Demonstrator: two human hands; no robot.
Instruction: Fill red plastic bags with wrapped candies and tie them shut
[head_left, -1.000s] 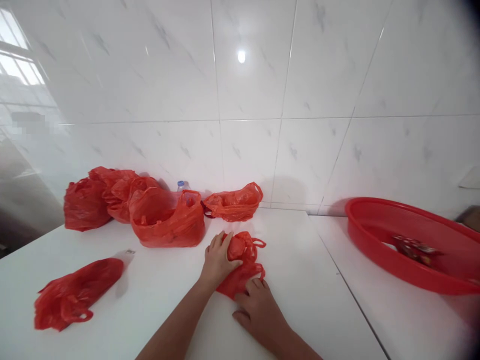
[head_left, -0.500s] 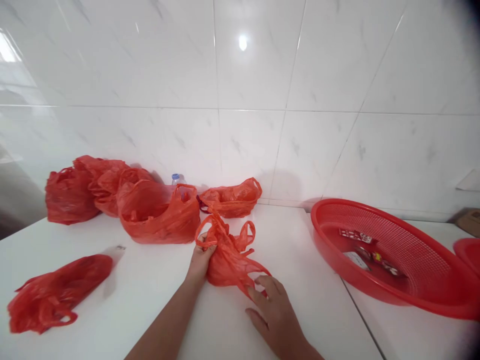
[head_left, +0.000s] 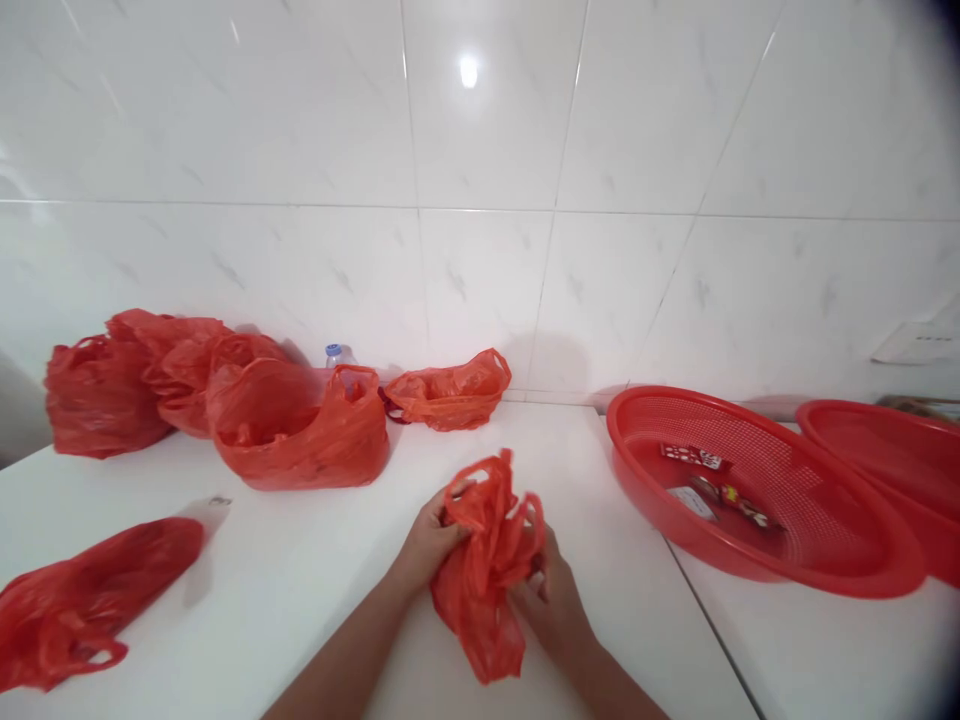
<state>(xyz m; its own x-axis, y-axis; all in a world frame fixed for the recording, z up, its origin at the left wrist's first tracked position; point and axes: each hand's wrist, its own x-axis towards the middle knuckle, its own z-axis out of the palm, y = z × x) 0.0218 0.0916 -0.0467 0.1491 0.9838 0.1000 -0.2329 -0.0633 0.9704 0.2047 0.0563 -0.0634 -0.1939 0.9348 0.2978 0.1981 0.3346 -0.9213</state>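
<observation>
A crumpled red plastic bag [head_left: 484,590] is held between my two hands over the white table, its loop handles pointing up and its lower end hanging toward me. My left hand [head_left: 429,545] grips the bag's left side near a handle, fingers closed and partly covered by the plastic. On the other side, my right hand [head_left: 553,600] has its fingers closed on the bag's right side. Whatever the bag contains cannot be made out.
Several filled red bags [head_left: 300,430] stand along the tiled wall, with a blue-capped bottle [head_left: 334,354] behind them. Another red bag [head_left: 112,590] lies at left. A red basket [head_left: 750,560] with small packets sits right, a second red basket [head_left: 885,440] beyond it.
My right hand has closed on the bag and moved up. The bag has been gathered upright between both hands and shifted slightly right and nearer. The view has turned a little right.
</observation>
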